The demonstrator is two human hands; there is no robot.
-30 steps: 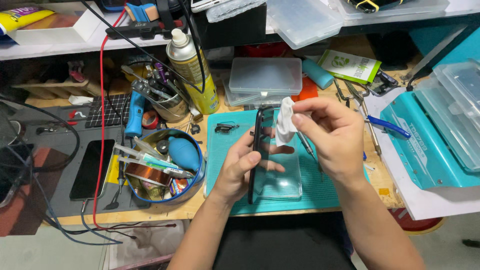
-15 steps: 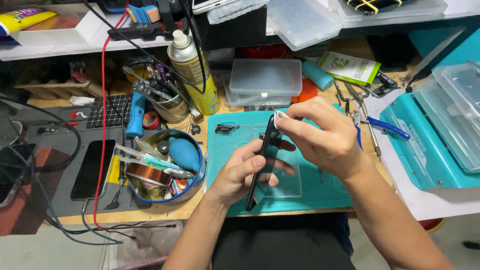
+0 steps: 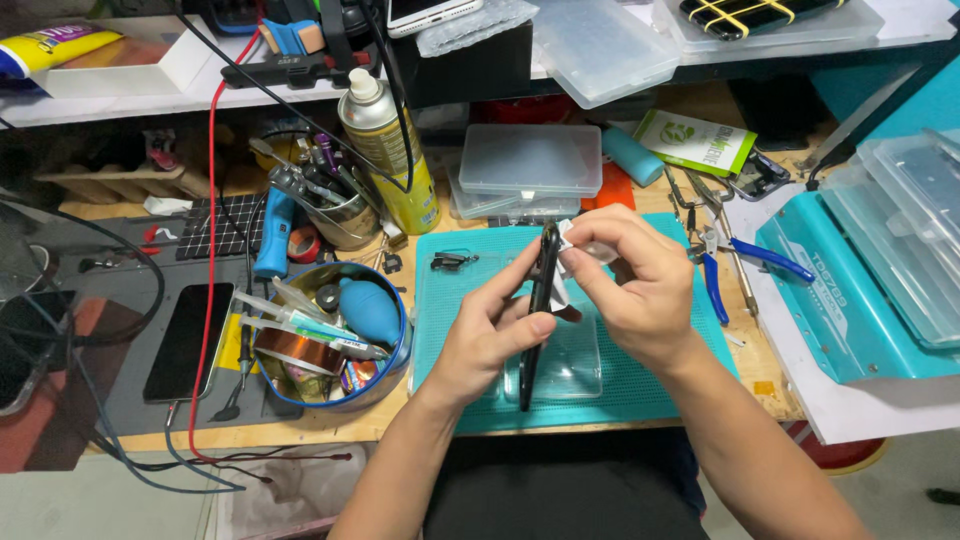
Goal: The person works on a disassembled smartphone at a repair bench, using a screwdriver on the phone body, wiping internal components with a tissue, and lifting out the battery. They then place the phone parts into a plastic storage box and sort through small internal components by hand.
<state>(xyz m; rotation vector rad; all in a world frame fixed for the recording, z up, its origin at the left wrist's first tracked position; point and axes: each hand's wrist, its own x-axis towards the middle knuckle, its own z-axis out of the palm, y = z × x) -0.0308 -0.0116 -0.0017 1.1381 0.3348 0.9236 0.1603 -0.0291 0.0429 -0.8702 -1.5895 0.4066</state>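
Phone edge-on between hands, over teal mat

Bright, even overhead light – soft shadows, sharp focus, slight wide-angle bending at the edges – no glare

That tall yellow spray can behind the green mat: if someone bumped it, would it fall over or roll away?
The spray can stands upright, tall and narrow, so it would probably tip easily. Once down, its round body would likely roll, though the tool cup and clear boxes close beside it might stop it. A black cable crosses it and could tug it.
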